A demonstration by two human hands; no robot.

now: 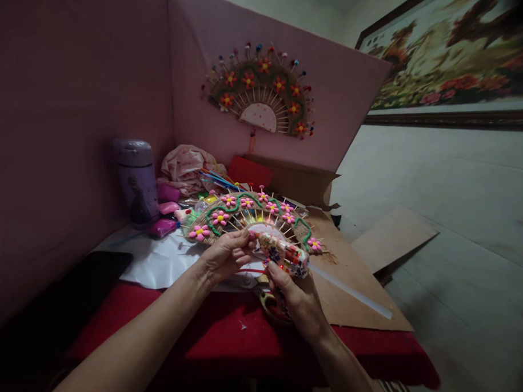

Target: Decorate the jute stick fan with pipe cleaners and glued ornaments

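Note:
My right hand (297, 300) is wrapped round a flower-patterned hot glue gun (285, 255), its nozzle towards the left. A long translucent glue stick (354, 293) seems to run from its back end. At the nozzle, the fingers of my left hand (229, 254) are pinched together; what they hold is too small to make out. Just behind both hands lies a woven fan (211, 220) with pink clay flowers, a green wavy cord and thin sticks. Scissors (269, 307) lie under my right hand, partly hidden by it.
A similar fan with orange flowers (264, 81) hangs on the pink panel (335, 85). At the left back are a purple tumbler (136, 180), pink packets (163, 227) and a crumpled cloth (187, 167). Cardboard (363, 295) covers the right of the red-clothed table (197, 330); white sheeting (148, 263) lies left.

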